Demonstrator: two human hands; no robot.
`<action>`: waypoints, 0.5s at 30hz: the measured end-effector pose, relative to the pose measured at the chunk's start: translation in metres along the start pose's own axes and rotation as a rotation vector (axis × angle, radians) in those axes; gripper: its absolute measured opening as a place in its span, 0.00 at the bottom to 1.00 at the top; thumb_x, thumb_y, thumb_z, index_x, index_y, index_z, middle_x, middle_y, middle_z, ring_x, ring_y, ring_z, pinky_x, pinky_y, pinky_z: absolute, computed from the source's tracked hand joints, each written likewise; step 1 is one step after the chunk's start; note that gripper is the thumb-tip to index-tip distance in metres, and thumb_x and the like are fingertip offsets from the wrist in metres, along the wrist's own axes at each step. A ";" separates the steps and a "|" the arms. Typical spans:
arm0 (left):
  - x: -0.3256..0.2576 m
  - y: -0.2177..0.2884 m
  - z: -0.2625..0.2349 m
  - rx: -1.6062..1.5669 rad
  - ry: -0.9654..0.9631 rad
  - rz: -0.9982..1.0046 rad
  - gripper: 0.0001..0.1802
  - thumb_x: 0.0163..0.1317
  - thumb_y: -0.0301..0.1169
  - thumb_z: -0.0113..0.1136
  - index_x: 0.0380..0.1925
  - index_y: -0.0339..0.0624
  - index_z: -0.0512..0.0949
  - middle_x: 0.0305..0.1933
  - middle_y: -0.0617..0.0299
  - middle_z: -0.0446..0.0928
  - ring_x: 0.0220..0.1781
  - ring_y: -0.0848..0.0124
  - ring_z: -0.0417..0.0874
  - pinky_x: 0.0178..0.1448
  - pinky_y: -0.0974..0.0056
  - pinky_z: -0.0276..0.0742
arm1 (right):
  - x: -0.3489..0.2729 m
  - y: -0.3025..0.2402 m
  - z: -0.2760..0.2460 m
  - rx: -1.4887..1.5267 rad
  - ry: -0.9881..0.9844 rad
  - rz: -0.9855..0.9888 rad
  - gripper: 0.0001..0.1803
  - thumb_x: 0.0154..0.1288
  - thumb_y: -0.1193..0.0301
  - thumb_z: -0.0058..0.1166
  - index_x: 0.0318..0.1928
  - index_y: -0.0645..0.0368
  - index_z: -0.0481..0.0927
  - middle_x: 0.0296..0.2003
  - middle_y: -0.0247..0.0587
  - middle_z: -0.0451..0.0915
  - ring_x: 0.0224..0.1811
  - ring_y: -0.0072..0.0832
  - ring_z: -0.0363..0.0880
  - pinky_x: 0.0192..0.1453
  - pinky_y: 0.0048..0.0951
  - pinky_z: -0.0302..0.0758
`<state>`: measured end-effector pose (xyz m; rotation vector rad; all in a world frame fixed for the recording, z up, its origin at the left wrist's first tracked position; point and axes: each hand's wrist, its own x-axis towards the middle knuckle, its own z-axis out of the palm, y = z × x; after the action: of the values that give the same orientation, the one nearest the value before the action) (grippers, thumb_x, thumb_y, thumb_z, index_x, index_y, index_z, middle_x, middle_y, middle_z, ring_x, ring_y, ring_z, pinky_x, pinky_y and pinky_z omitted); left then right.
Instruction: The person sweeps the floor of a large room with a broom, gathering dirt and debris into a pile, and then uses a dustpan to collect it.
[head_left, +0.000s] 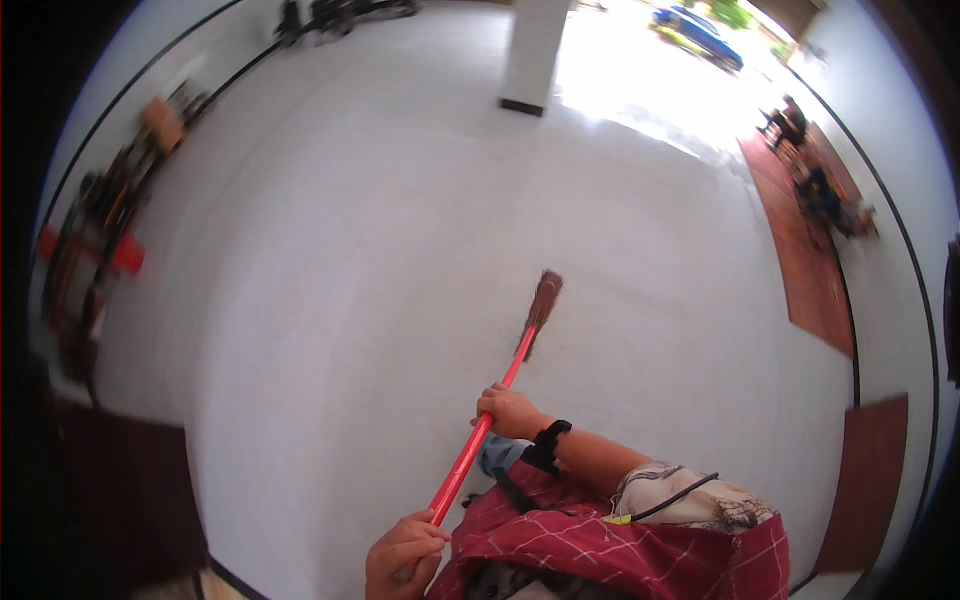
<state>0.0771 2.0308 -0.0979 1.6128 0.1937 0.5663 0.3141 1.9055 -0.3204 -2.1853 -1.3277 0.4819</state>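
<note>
Red-handled broom (463,468) slants ahead over the pale floor (340,300), left hand (405,558) wrapped round its upper end, right hand (512,412) gripping mid-handle, the spread grip presumably giving leverage and steering the bristles (546,297).

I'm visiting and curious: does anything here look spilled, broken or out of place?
Nothing stands out. The broom looks intact, and no spill shows on the pale floor; items at far left are too blurred to judge.
</note>
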 end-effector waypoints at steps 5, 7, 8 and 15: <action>0.027 0.017 -0.112 -0.017 -0.722 -0.016 0.13 0.50 0.15 0.57 0.36 0.38 0.77 0.27 0.56 0.78 0.34 0.60 0.80 0.57 0.46 0.69 | -0.003 -0.074 0.049 -0.068 -0.069 0.129 0.12 0.48 0.61 0.60 0.27 0.55 0.79 0.31 0.42 0.77 0.41 0.41 0.75 0.42 0.41 0.75; 0.071 0.004 -0.110 -0.127 -0.889 0.046 0.12 0.48 0.17 0.59 0.36 0.37 0.78 0.27 0.55 0.79 0.33 0.60 0.80 0.58 0.47 0.69 | -0.011 -0.075 0.029 -0.091 0.013 0.209 0.11 0.50 0.61 0.59 0.26 0.55 0.79 0.31 0.42 0.77 0.40 0.42 0.75 0.41 0.40 0.75; 0.091 0.001 -0.106 -0.198 -0.954 0.038 0.13 0.50 0.17 0.59 0.38 0.36 0.77 0.27 0.56 0.78 0.32 0.61 0.79 0.58 0.47 0.69 | -0.017 -0.078 0.027 -0.068 0.122 0.275 0.11 0.52 0.62 0.59 0.26 0.56 0.77 0.30 0.42 0.76 0.39 0.43 0.75 0.40 0.41 0.75; 0.136 -0.052 -0.023 -0.597 -0.911 -0.091 0.24 0.55 0.23 0.62 0.52 0.35 0.67 0.26 0.61 0.74 0.35 0.64 0.78 0.57 0.47 0.71 | -0.060 -0.070 0.080 -0.104 0.903 0.941 0.15 0.56 0.61 0.60 0.24 0.56 0.71 0.27 0.43 0.74 0.35 0.44 0.73 0.36 0.44 0.72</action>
<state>0.1944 2.1189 -0.1141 1.1266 -0.5345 -0.2106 0.1939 1.8982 -0.3398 -2.5092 0.1786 -0.2794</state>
